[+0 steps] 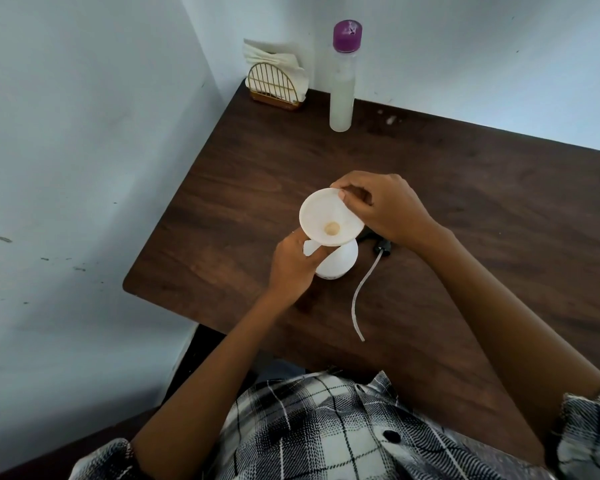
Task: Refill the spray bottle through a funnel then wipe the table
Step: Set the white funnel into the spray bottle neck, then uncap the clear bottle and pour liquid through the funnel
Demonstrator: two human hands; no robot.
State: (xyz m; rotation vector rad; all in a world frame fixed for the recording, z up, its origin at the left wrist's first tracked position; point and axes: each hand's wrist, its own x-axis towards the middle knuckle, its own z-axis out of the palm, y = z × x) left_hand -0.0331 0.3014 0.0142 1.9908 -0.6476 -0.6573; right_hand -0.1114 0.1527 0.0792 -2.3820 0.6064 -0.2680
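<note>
A white funnel (328, 216) sits over the neck of a white spray bottle (340, 263) standing on the dark wooden table (482, 209). My right hand (381, 206) pinches the funnel's far rim. My left hand (295, 265) grips the bottle from the left side, just under the funnel. The black spray head (383, 247) with its long clear dip tube (359, 299) lies on the table to the right of the bottle, partly hidden by my right wrist. A tall clear bottle with a purple cap (343, 81) holding whitish liquid stands at the back near the wall.
A gold wire holder with white napkins (278, 81) stands in the back left corner of the table. Pale walls close in on the left and behind. The table's left edge runs close to the wall. My checked shirt fills the bottom of the view.
</note>
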